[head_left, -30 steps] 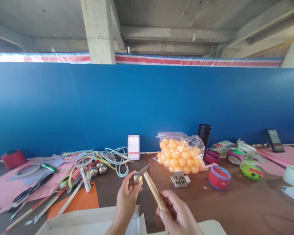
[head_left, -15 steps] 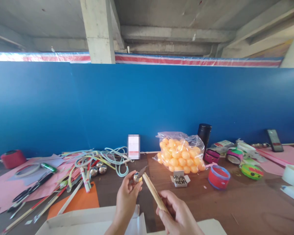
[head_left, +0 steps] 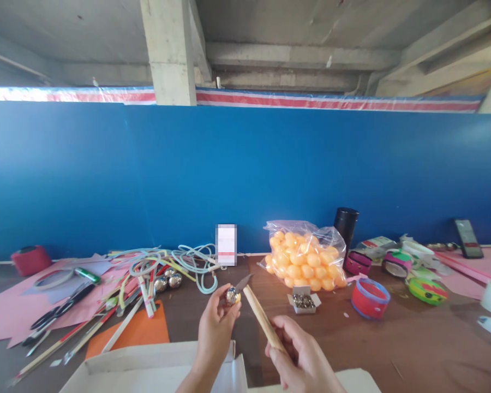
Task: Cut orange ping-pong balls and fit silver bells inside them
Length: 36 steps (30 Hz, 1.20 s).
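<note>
My left hand (head_left: pixel 217 322) is closed around a shiny silver ball (head_left: pixel 231 295), pinched between thumb and fingers. A small yellow piece (head_left: pixel 238 298) shows at the ball's right side, by the thumb. My right hand (head_left: pixel 297 352) grips the pale wooden handle of a hammer (head_left: pixel 262 316). Its dark, tapered head is close beside the ball at the upper right; whether it touches I cannot tell. Beyond my right hand, a small open box (head_left: pixel 305 310) holds little metal pieces.
A clear bag of orange balls (head_left: pixel 305 259) stands behind the small box. Left lie tubing (head_left: pixel 196 262), several silver balls (head_left: pixel 174 280), scissors (head_left: pixel 51 316) and an orange sheet (head_left: pixel 126 333). A white carton (head_left: pixel 147 352) lies in front. A red-and-blue ring (head_left: pixel 370 298) sits right.
The view has swung slightly left, so everything appears a little further right. Both hands keep their grips, and a bit more of the yellow piece shows at the ball.
</note>
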Each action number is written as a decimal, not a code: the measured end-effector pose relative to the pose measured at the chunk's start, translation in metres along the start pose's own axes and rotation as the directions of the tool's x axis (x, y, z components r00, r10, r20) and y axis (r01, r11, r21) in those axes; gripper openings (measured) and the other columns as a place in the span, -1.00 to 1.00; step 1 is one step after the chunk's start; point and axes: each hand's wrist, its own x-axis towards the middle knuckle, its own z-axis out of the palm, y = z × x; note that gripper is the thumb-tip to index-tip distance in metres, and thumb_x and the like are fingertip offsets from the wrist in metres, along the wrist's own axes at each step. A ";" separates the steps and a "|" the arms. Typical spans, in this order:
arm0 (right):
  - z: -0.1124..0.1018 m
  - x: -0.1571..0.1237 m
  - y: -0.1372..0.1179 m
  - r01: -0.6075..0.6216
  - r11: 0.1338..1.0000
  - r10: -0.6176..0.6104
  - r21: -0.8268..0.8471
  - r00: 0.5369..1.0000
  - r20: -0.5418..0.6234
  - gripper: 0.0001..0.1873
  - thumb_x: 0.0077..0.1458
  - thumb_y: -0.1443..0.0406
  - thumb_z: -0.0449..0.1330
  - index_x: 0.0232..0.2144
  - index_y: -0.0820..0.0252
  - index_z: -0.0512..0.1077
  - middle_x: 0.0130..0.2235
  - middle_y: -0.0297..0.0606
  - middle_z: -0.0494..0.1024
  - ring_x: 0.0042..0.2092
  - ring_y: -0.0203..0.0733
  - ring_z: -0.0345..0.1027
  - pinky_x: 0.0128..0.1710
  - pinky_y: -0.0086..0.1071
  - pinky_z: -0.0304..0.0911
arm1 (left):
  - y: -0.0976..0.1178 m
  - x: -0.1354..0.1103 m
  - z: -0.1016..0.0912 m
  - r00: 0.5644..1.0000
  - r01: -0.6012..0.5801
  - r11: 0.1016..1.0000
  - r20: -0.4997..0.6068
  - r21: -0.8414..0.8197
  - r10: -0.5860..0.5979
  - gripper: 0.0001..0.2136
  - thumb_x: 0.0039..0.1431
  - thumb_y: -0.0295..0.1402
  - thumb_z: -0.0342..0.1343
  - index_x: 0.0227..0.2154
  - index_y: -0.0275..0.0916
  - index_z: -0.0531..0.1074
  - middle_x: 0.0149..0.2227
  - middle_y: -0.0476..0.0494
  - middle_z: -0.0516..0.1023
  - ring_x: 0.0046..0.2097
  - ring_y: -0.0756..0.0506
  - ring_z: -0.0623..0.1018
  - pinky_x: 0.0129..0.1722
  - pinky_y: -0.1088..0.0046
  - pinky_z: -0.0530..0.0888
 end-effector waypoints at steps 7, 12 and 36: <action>-0.001 -0.002 -0.001 0.018 0.998 -0.018 0.053 1.000 -0.006 -0.70 0.03 0.15 0.11 -0.20 0.17 0.28 -0.43 -0.36 0.39 -0.60 -0.42 0.17 -0.65 -0.53 0.12 | -0.001 0.000 -0.002 1.000 -0.003 1.000 0.004 0.004 0.003 -0.55 -0.11 -0.27 0.25 -0.10 -0.21 0.36 -0.22 -0.15 0.56 -0.22 -0.15 0.60 -0.25 0.34 0.55; -0.001 -0.004 -0.006 0.022 0.998 -0.022 0.058 1.000 -0.003 -0.71 0.02 0.16 0.13 -0.22 0.18 0.29 -0.43 -0.34 0.40 -0.60 -0.41 0.17 -0.65 -0.52 0.13 | -0.001 0.001 -0.003 1.000 -0.008 1.000 0.016 -0.014 0.009 -0.53 -0.11 -0.26 0.24 -0.08 -0.22 0.35 -0.21 -0.17 0.56 -0.21 -0.17 0.60 -0.25 0.33 0.55; -0.001 -0.002 -0.003 0.066 0.998 -0.066 -0.017 0.998 0.003 -0.77 0.03 0.24 0.09 -0.24 0.22 0.29 -0.46 -0.35 0.39 -0.58 -0.39 0.19 -0.62 -0.51 0.16 | 0.000 0.000 -0.001 1.000 0.010 0.999 0.030 -0.049 -0.008 -0.54 -0.11 -0.27 0.25 -0.10 -0.23 0.33 -0.21 -0.16 0.56 -0.24 -0.16 0.61 -0.24 0.31 0.56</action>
